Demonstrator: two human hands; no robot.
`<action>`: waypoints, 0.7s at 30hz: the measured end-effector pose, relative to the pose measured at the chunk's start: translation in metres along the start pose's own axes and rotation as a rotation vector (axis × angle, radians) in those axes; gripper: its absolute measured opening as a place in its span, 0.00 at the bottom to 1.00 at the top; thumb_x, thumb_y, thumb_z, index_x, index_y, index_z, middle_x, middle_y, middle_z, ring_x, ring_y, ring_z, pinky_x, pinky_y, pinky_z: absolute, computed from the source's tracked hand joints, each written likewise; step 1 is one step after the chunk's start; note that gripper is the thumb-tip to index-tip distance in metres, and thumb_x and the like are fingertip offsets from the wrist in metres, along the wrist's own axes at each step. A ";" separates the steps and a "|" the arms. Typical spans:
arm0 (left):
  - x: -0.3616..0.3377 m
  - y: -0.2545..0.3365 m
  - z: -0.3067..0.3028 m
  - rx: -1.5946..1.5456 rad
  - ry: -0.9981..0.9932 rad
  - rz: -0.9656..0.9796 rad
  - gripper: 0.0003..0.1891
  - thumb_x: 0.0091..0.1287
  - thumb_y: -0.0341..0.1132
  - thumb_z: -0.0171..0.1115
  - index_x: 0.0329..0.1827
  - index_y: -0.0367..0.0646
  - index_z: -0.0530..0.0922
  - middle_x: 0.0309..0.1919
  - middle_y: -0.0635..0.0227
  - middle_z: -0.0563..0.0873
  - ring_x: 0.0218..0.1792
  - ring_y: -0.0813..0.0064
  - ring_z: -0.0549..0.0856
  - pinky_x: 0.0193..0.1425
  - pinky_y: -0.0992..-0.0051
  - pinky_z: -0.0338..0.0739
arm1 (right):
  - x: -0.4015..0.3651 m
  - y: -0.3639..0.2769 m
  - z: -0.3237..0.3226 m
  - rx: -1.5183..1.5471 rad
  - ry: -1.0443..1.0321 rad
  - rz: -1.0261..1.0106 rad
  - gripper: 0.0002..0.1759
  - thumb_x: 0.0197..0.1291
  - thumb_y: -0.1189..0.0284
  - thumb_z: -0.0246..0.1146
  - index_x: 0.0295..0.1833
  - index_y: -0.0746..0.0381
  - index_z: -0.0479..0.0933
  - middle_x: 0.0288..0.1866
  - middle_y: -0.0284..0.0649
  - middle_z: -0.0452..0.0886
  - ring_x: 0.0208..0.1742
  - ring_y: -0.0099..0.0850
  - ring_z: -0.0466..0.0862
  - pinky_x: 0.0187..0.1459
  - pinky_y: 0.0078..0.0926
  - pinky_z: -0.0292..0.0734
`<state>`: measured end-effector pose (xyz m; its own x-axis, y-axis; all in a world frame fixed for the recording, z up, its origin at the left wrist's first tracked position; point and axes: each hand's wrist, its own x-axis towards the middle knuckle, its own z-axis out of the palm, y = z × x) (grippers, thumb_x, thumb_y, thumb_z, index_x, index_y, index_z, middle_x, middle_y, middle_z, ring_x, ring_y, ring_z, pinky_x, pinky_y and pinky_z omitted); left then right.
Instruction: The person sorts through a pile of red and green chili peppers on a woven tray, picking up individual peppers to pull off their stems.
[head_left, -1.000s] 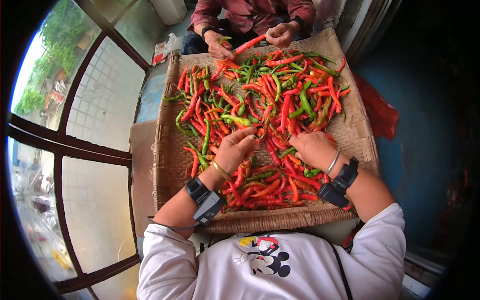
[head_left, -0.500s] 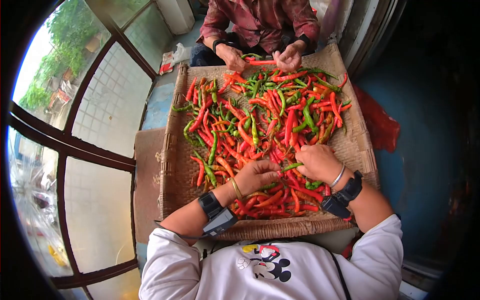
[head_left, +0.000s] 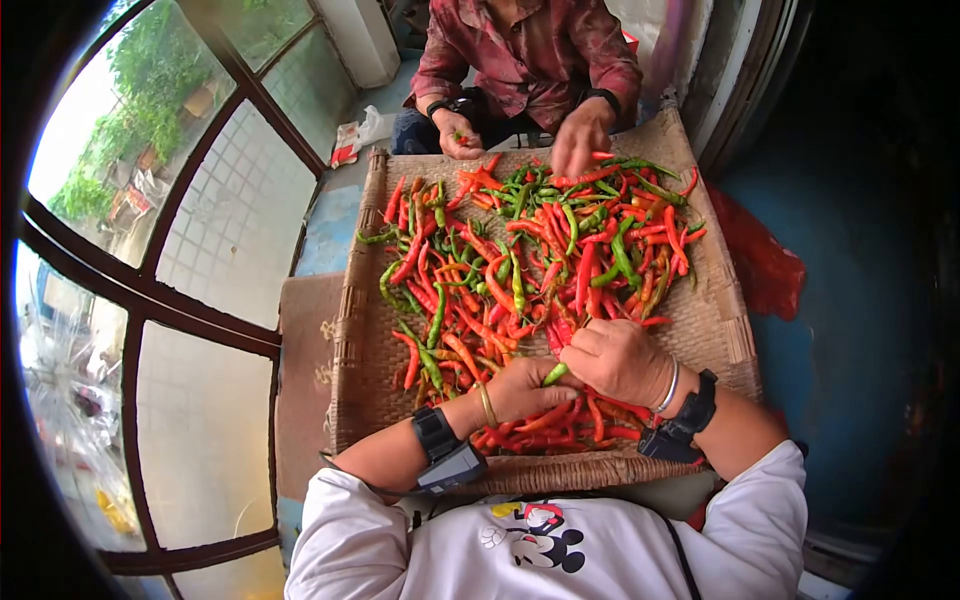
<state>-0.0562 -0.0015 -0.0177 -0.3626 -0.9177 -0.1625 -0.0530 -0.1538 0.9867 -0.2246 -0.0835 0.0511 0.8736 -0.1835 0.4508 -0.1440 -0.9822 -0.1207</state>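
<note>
A wide woven tray [head_left: 365, 350] holds a heap of red, orange and green chili peppers [head_left: 530, 250]. Over its near edge my two hands meet on one green chili [head_left: 555, 374]. My left hand [head_left: 528, 388] has its fingers closed at the pepper's lower end. My right hand [head_left: 618, 360] grips the upper end, curled over it. Both wrists carry a black band and a bangle. Red chilies lie under and around my hands.
Across the tray sits another person in a red patterned shirt [head_left: 530, 50], one hand [head_left: 580, 140] down on the chilies, the other hand [head_left: 458, 135] raised with something small. A large window [head_left: 150, 250] fills the left side. Red plastic [head_left: 765, 250] lies to the right.
My left hand has drawn back from the middle of the heap to the near edge. My right hand has closed in on it, and both now grip one green chili.
</note>
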 end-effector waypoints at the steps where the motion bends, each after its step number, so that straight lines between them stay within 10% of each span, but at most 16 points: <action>1: -0.002 0.005 0.000 0.055 -0.040 0.042 0.12 0.58 0.34 0.64 0.42 0.40 0.77 0.26 0.75 0.77 0.30 0.84 0.74 0.35 0.79 0.72 | -0.001 0.000 0.000 0.047 0.000 0.026 0.06 0.43 0.73 0.59 0.23 0.57 0.66 0.22 0.34 0.66 0.26 0.30 0.73 0.25 0.26 0.72; 8: 0.000 0.013 -0.001 0.100 -0.007 0.221 0.16 0.60 0.37 0.63 0.46 0.39 0.74 0.36 0.68 0.78 0.41 0.79 0.74 0.46 0.76 0.70 | -0.001 -0.010 0.009 0.665 0.151 0.372 0.07 0.44 0.76 0.65 0.31 0.62 0.74 0.25 0.39 0.74 0.25 0.35 0.77 0.26 0.27 0.72; 13: -0.004 0.015 0.001 -0.317 -0.106 -0.120 0.09 0.63 0.38 0.59 0.38 0.43 0.74 0.29 0.78 0.77 0.27 0.87 0.74 0.30 0.85 0.71 | -0.005 -0.004 0.016 1.041 0.140 0.746 0.03 0.55 0.79 0.59 0.35 0.66 0.73 0.27 0.31 0.74 0.26 0.17 0.75 0.28 0.15 0.71; 21: -0.005 0.017 0.002 -0.540 -0.052 -0.219 0.11 0.63 0.30 0.58 0.47 0.42 0.74 0.31 0.72 0.80 0.21 0.88 0.71 0.24 0.88 0.66 | -0.011 0.008 0.021 1.357 0.255 0.932 0.07 0.59 0.74 0.50 0.40 0.62 0.72 0.36 0.35 0.78 0.34 0.20 0.77 0.36 0.18 0.73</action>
<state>-0.0568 0.0008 -0.0005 -0.4430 -0.8260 -0.3485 0.3447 -0.5157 0.7844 -0.2261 -0.0883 0.0269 0.6129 -0.7830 -0.1058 0.0628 0.1817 -0.9813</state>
